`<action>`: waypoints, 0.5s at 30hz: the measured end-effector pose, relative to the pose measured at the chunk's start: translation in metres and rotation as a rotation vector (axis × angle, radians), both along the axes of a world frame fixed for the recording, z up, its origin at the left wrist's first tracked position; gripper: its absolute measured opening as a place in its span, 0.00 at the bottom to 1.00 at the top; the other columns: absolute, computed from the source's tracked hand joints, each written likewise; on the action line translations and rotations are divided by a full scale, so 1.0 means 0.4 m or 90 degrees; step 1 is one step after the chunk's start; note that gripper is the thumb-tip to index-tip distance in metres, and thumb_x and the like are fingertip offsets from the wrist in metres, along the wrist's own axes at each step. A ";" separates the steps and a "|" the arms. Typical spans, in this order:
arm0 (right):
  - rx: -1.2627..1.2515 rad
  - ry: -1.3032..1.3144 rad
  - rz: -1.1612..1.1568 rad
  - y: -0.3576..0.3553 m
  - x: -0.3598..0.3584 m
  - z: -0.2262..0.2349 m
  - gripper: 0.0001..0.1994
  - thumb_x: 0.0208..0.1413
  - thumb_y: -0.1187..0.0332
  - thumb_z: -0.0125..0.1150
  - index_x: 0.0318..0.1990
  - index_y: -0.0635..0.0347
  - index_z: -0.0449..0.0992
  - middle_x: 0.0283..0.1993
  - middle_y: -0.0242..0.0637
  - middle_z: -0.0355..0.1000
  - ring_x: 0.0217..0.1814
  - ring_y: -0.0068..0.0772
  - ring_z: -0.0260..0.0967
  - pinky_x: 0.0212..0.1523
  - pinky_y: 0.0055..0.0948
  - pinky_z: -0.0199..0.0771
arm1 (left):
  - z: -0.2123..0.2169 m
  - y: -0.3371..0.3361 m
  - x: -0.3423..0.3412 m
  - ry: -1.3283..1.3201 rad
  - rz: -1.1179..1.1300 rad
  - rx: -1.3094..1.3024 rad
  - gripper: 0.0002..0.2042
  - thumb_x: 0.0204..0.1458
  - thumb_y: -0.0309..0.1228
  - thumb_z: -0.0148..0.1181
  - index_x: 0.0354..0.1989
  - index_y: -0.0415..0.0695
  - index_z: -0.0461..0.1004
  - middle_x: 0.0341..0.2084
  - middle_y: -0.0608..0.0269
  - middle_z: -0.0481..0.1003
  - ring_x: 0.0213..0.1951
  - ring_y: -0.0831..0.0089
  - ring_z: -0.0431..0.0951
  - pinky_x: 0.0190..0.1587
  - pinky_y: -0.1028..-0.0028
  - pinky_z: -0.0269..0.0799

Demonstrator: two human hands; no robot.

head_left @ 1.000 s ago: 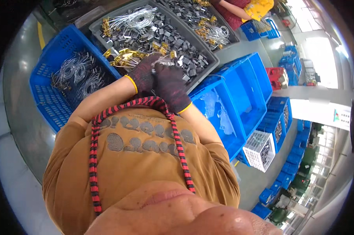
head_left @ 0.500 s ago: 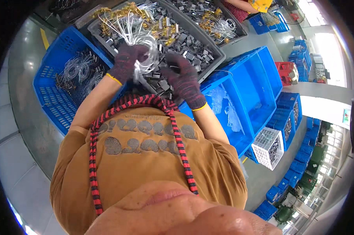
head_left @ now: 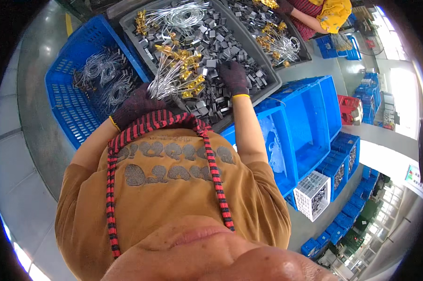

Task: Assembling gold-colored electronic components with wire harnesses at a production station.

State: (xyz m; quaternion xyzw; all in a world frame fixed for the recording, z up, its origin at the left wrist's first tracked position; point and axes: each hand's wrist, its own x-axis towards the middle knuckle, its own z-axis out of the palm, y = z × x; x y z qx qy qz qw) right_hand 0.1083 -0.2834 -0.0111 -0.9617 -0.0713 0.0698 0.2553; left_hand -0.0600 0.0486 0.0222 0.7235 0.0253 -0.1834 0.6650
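Note:
My left hand (head_left: 135,105), in a dark knit glove, grips a bundle of silver wires with gold-coloured end pieces (head_left: 174,75) that fans up over the grey tray (head_left: 127,21). My right hand (head_left: 233,77), gloved the same way, rests palm down on the heap of small grey metal pieces (head_left: 216,47) in that tray, fingers spread among them. Whether it has picked one up is hidden. More wire bundles with gold ends (head_left: 174,16) lie at the tray's far side.
A blue crate (head_left: 64,100) holding silver wire loops stands left of the tray. Blue bins (head_left: 309,126) and a white basket (head_left: 312,194) sit to the right. Another person in a yellow sleeve (head_left: 331,14) works at a second grey tray (head_left: 305,56) behind.
My hands have parted: the left keeps the wire bundle, now lowered and left, while the right has reached out onto the grey pieces in the tray.

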 end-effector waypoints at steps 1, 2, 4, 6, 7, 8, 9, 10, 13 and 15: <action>0.220 0.111 -0.073 -0.029 0.004 -0.021 0.22 0.59 0.58 0.65 0.56 0.63 0.78 0.41 0.52 0.81 0.44 0.51 0.81 0.44 0.45 0.81 | -0.061 0.033 -0.011 0.027 -0.005 -0.007 0.36 0.46 0.34 0.77 0.65 0.37 0.69 0.51 0.55 0.80 0.52 0.66 0.80 0.58 0.66 0.73; 0.441 0.229 -0.146 -0.037 -0.006 -0.016 0.21 0.60 0.62 0.64 0.57 0.63 0.77 0.39 0.48 0.81 0.42 0.44 0.81 0.41 0.40 0.82 | -0.071 0.046 -0.019 0.061 -0.008 -0.014 0.33 0.47 0.33 0.76 0.63 0.37 0.72 0.50 0.55 0.81 0.52 0.67 0.80 0.58 0.65 0.73; 0.714 0.337 -0.184 -0.076 -0.029 0.022 0.20 0.61 0.73 0.63 0.60 0.67 0.73 0.40 0.42 0.79 0.42 0.33 0.79 0.39 0.32 0.83 | -0.039 0.049 -0.021 0.098 -0.010 -0.038 0.32 0.49 0.30 0.74 0.63 0.37 0.71 0.52 0.56 0.80 0.52 0.67 0.80 0.58 0.66 0.74; 0.799 0.304 -0.165 -0.126 -0.049 0.021 0.21 0.60 0.75 0.65 0.61 0.69 0.73 0.46 0.42 0.78 0.44 0.34 0.79 0.45 0.32 0.84 | 0.026 0.017 -0.006 0.165 -0.024 -0.090 0.28 0.54 0.26 0.69 0.64 0.37 0.69 0.55 0.57 0.78 0.52 0.68 0.79 0.58 0.67 0.74; 0.798 0.304 -0.164 -0.120 -0.052 0.039 0.21 0.60 0.75 0.65 0.61 0.69 0.73 0.46 0.42 0.78 0.44 0.34 0.79 0.45 0.32 0.84 | 0.015 0.009 -0.010 0.166 0.019 -0.257 0.26 0.51 0.29 0.71 0.60 0.37 0.74 0.51 0.57 0.80 0.49 0.71 0.80 0.51 0.68 0.77; 0.802 0.294 -0.167 -0.112 -0.054 0.067 0.21 0.60 0.75 0.65 0.61 0.69 0.73 0.47 0.42 0.78 0.44 0.34 0.79 0.45 0.32 0.84 | 0.016 0.010 0.003 0.167 0.015 -0.258 0.26 0.51 0.29 0.71 0.60 0.37 0.74 0.51 0.57 0.80 0.49 0.71 0.80 0.51 0.68 0.77; 0.807 0.283 -0.169 -0.106 -0.057 0.088 0.22 0.59 0.76 0.65 0.61 0.69 0.73 0.47 0.43 0.78 0.45 0.33 0.79 0.46 0.32 0.83 | 0.020 0.014 0.023 0.136 -0.017 -0.105 0.25 0.49 0.32 0.72 0.56 0.37 0.77 0.45 0.58 0.81 0.45 0.72 0.80 0.48 0.69 0.76; 0.825 0.280 -0.155 -0.107 -0.057 0.099 0.21 0.60 0.72 0.67 0.60 0.68 0.74 0.46 0.41 0.79 0.42 0.31 0.79 0.43 0.31 0.83 | 0.029 0.011 0.037 0.102 -0.052 0.047 0.24 0.47 0.36 0.74 0.52 0.38 0.79 0.39 0.60 0.82 0.41 0.74 0.80 0.46 0.69 0.76; 0.520 0.231 -0.112 -0.095 -0.069 0.131 0.22 0.61 0.68 0.68 0.59 0.68 0.75 0.42 0.39 0.79 0.40 0.29 0.79 0.41 0.29 0.82 | 0.084 -0.017 0.035 0.010 -0.088 0.080 0.24 0.48 0.42 0.73 0.49 0.39 0.80 0.37 0.60 0.83 0.38 0.75 0.80 0.45 0.69 0.75; 0.531 0.201 -0.156 -0.045 -0.068 0.148 0.22 0.61 0.65 0.68 0.59 0.68 0.75 0.41 0.40 0.80 0.38 0.29 0.79 0.41 0.31 0.81 | 0.082 -0.028 0.053 -0.033 -0.107 0.151 0.26 0.50 0.46 0.71 0.49 0.38 0.80 0.38 0.58 0.83 0.39 0.72 0.81 0.47 0.67 0.76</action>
